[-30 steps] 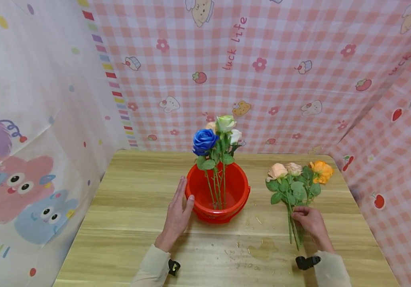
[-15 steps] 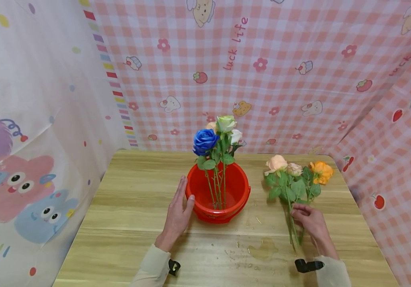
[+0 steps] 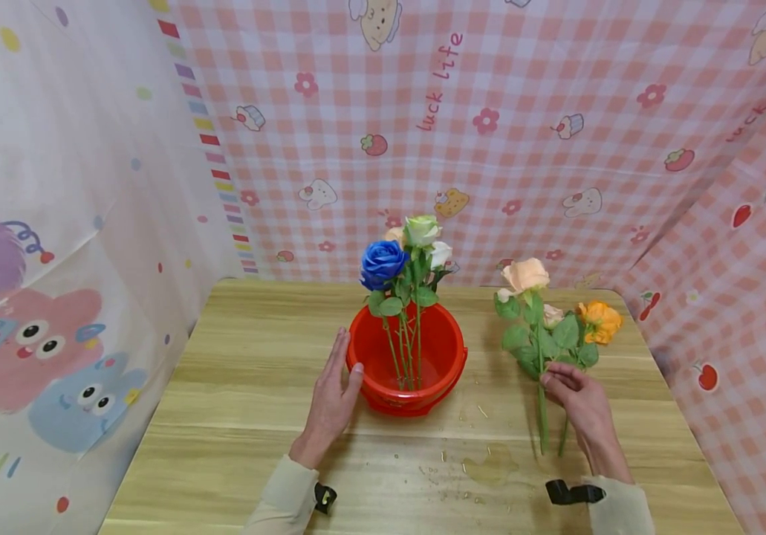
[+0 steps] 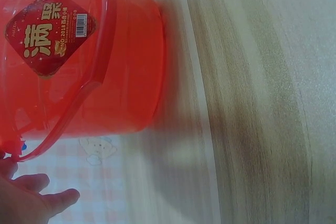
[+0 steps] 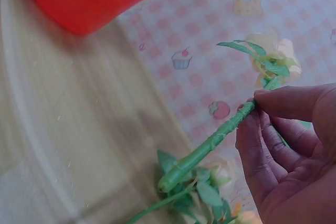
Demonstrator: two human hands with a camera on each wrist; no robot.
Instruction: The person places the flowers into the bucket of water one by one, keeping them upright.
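We are watching a right hand pinching a peach rose by its stem, right of centre.
A left hand, fingers straight, is touching the left edge of a red bucket mid-frame; tabletop is stretching between bucket and rose, an orange rose lying near its right edge.

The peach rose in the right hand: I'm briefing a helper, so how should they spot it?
On the wooden table, find the red bucket. To its right, the right hand pinches the peach rose, bigger than the small rose and paler than the orange rose.
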